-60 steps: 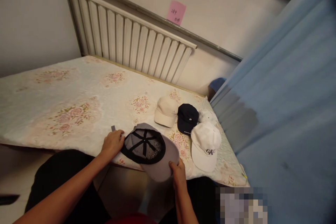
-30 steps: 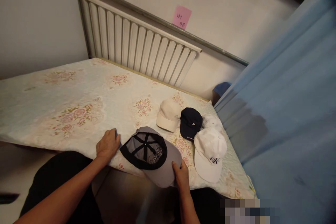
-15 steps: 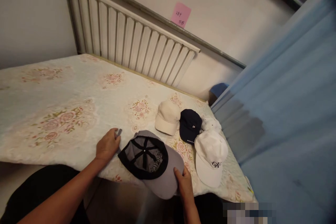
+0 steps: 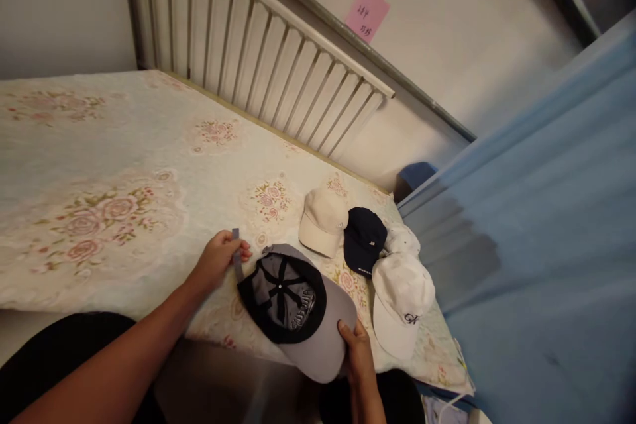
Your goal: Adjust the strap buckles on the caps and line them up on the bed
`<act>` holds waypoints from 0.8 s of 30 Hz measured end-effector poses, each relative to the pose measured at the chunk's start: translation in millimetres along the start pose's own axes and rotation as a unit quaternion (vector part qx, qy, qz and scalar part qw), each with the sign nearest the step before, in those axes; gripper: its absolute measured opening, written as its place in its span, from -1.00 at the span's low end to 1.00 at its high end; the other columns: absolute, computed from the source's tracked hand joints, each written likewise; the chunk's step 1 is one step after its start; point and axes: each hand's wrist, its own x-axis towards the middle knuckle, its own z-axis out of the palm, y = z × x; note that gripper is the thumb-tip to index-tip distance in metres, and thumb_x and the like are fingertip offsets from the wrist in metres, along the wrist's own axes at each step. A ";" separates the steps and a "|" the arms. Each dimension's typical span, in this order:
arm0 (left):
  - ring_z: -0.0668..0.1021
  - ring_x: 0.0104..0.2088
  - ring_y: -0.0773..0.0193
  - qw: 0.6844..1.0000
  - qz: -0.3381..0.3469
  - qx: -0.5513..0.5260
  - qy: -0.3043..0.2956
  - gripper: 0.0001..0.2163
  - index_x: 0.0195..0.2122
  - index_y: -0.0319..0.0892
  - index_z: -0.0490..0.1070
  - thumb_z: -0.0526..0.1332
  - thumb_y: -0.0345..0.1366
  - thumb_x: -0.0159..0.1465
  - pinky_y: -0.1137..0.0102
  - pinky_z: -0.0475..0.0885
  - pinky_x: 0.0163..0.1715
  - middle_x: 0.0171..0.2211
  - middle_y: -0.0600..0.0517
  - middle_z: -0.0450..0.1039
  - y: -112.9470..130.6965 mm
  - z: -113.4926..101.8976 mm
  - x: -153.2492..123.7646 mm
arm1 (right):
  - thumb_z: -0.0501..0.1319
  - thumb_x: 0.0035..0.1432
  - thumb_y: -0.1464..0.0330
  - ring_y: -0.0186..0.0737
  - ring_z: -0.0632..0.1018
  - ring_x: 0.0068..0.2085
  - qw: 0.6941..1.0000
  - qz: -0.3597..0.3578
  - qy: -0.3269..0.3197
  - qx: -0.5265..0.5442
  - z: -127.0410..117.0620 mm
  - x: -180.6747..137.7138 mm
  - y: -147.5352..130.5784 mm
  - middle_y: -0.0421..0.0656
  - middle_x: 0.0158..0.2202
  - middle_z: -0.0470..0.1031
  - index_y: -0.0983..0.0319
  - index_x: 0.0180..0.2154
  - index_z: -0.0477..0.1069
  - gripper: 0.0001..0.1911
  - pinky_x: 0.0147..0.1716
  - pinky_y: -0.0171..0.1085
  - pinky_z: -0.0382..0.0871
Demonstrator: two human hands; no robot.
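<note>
A grey baseball cap lies with its inside facing up, showing a black sweatband, black seam tape and stitched lettering. My right hand grips its brim, thumb on top and fingers underneath. At the cap's back, my left hand pinches the grey strap, which sticks up free at one end. To the right of the cap, on the bed, rest a beige cap, a navy cap, a white cap with black letters and another white cap partly hidden behind.
The bed has a pale flowered cover, and its front edge runs beneath my hands. A cream radiator stands along the wall behind it. On the right hangs a blue curtain. A pink note is stuck above the radiator.
My left hand has shifted slightly right, and the strap now stands upright in its fingers. The right hand keeps its hold on the brim. The camera view has tilted a little.
</note>
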 end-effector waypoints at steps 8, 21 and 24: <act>0.43 -0.58 0.41 0.995 -0.038 -0.094 -0.021 -0.82 -0.50 -0.15 0.17 0.22 -0.37 -0.04 0.47 0.37 -0.51 -0.62 0.20 0.29 17.4 -3.4 -7.0 | 0.45 -0.22 0.24 0.01 0.61 -0.24 0.999 0.011 0.031 0.029 1.7 4.3 -2.2 -0.04 -0.23 0.62 0.28 -0.04 0.43 -0.36 -0.21 -0.08 0.48; 0.47 -0.47 0.36 0.979 -0.025 -0.160 -0.125 -0.83 -0.46 -0.20 0.33 0.33 -0.29 0.05 0.43 0.39 -0.39 -0.51 0.09 0.40 17.4 -10.6 -4.8 | 0.43 -0.22 0.25 -0.03 0.62 -0.28 0.996 -0.010 0.084 0.020 4.0 6.7 2.5 -0.12 -0.27 0.64 0.25 -0.04 0.42 -0.37 -0.26 -0.12 0.51; 0.48 -0.45 0.35 0.974 -0.025 -0.166 -0.152 -0.83 -0.46 -0.23 0.36 0.32 -0.26 0.08 0.41 0.40 -0.36 -0.48 0.07 0.41 15.2 -12.0 -3.5 | 0.43 -0.23 0.25 -0.04 0.61 -0.28 0.996 -0.013 0.082 0.011 3.6 8.1 0.5 -0.13 -0.29 0.64 0.24 -0.10 0.45 -0.43 -0.26 -0.13 0.50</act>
